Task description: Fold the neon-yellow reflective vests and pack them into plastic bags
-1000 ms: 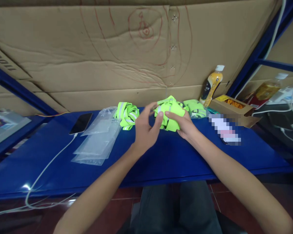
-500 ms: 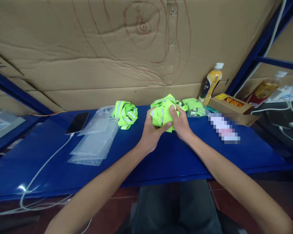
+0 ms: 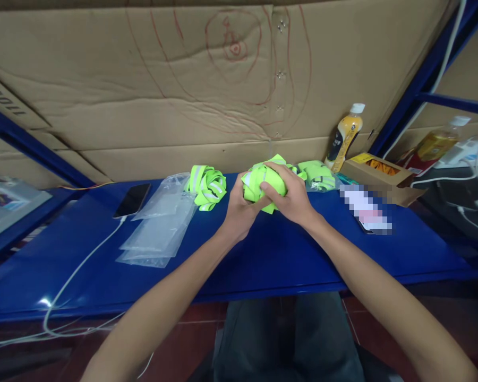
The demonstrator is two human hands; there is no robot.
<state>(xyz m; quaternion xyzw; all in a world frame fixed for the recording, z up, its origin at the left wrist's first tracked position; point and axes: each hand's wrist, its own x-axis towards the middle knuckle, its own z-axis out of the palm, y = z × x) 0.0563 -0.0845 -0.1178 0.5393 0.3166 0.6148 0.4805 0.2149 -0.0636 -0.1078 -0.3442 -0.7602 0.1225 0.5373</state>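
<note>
Neon bundle [image 3: 253, 184] between bags [image 3: 159, 229] and bottle [image 3: 344, 137]

A phone [image 3: 132, 200], clear plastic bags [image 3: 159, 231], a juice bottle [image 3: 346, 137] and a cardboard box [image 3: 376, 178] rest on the blue counter [image 3: 263, 260].

The blue table [image 3: 271, 254] carries a phone [image 3: 132, 200] on its cable [image 3: 88, 258], clear plastic bags [image 3: 159, 231], bundled reflective straps [image 3: 207, 187], a juice bottle [image 3: 344, 138] and a small carton [image 3: 378, 175].

Forearms extended, left hand [image 3: 240, 208] and right hand [image 3: 293, 200] clasped together, fingers curled.
</note>
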